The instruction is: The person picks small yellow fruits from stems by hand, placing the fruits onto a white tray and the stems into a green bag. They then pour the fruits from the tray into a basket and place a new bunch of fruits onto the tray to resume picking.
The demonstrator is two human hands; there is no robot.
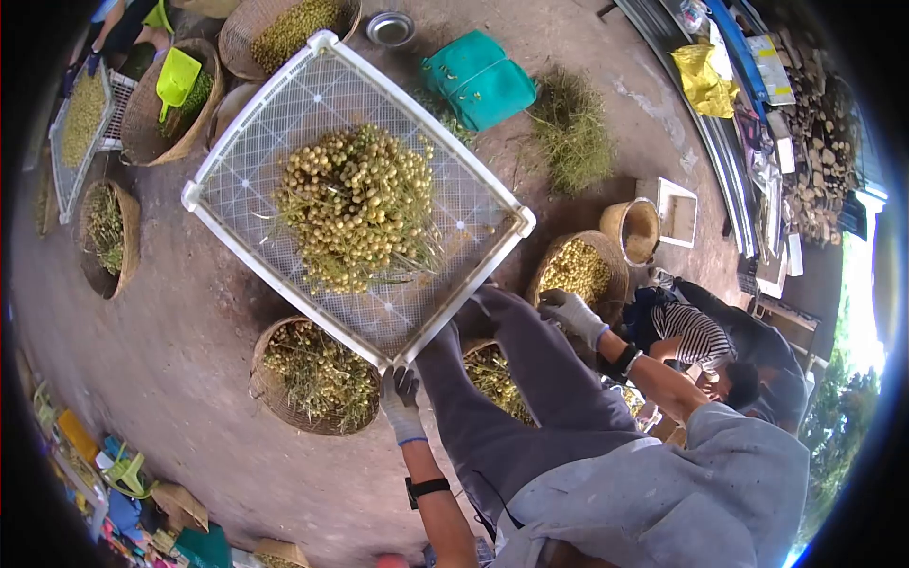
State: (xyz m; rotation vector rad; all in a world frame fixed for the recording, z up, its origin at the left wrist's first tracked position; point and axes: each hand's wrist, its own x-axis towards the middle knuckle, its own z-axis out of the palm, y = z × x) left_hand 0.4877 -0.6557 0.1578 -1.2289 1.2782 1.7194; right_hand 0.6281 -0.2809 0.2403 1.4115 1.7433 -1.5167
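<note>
Gripping the near corner of the white mesh tray (241, 161), left hand (401, 402) fingers are closed on its rim; berry clusters (355, 204) are heaped mid-tray. Right hand (571, 312) fingers: state cannot be told. Tray is judged best kept level.

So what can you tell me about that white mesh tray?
The white tray is a rectangular plastic sieve, with a thick rim around a gridded mesh floor. It is held above the dirt ground and a woven basket, with a heap of yellow-green berries on stalks at its middle. The gloved left hand grips its near corner.
</note>
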